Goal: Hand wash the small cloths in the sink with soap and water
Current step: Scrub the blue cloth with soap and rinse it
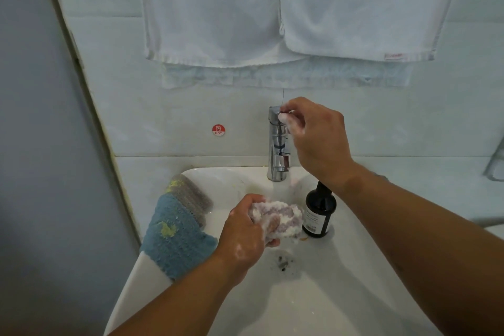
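Note:
My left hand grips a soapy lilac-and-white cloth bunched up over the white sink, just below the spout. My right hand pinches the lever on top of the chrome tap, its fingers foamy. A thin stream of water falls from the spout beside the cloth. A blue cloth with yellow specks and a grey-brown cloth hang over the sink's left rim. A dark soap bottle stands in the basin to the right of the held cloth.
Two white towels hang on the wall above the tap. A red HOT sticker is on the wall left of the tap. The drain lies under my left hand. A grey wall runs close along the left.

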Demonstrator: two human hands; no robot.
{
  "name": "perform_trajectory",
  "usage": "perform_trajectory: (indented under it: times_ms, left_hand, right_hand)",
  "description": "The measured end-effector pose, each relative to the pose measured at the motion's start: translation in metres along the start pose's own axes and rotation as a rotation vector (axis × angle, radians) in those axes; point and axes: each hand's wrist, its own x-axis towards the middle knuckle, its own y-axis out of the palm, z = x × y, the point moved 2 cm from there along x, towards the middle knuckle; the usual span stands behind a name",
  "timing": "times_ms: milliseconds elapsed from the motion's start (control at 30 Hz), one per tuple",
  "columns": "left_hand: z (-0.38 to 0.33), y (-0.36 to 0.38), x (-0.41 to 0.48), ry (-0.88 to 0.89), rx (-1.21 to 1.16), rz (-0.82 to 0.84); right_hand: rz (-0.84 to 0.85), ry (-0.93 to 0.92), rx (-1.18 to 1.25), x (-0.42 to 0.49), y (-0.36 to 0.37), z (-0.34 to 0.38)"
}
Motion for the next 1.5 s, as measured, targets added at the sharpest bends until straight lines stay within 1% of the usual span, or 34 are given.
perform_trajectory:
  times_ms: [200,700,833,933,1000,1067,1200,1267,1333,1367,1500]
  left_hand:
    - [0.001,0.001,-0.001,-0.017,0.001,0.010]
    - [0.001,0.004,-0.006,-0.014,0.004,0.052]
    - [0.001,0.003,-0.006,0.001,0.021,0.052]
    - [0.002,0.003,-0.006,0.016,0.025,0.050]
    - [0.002,0.003,-0.006,0.017,0.016,0.049]
    - [0.000,0.004,-0.007,0.016,0.006,0.045]
    - [-0.001,0.002,-0.007,0.020,-0.003,0.013]
    - [-0.002,0.001,-0.007,0.018,-0.030,-0.003]
    - [-0.002,0.000,-0.008,0.011,-0.062,-0.012]
    - [-0.003,0.000,-0.008,0.015,-0.069,-0.018]
    - [-0.001,-0.002,-0.007,0.024,-0.076,-0.035]
  right_hand:
    - [-0.019,0.054,0.045,0.011,0.000,0.003]
    - [-0.006,0.087,0.041,0.015,0.001,0.002]
    - [-0.001,0.151,0.098,0.003,-0.009,0.004]
    - [0.028,0.194,0.119,-0.022,-0.020,0.002]
    - [0.066,0.225,0.109,-0.046,-0.024,-0.001]
    - [0.141,0.255,0.078,-0.072,-0.023,-0.006]
    - [0.325,0.315,-0.018,-0.117,-0.013,-0.016]
    - [0.448,0.397,-0.050,-0.128,-0.006,-0.020]
    - [0.567,0.519,0.027,-0.134,0.003,-0.021]
    - [0.591,0.564,0.095,-0.136,0.009,-0.022]
    - [0.555,0.671,0.357,-0.138,0.024,-0.017]
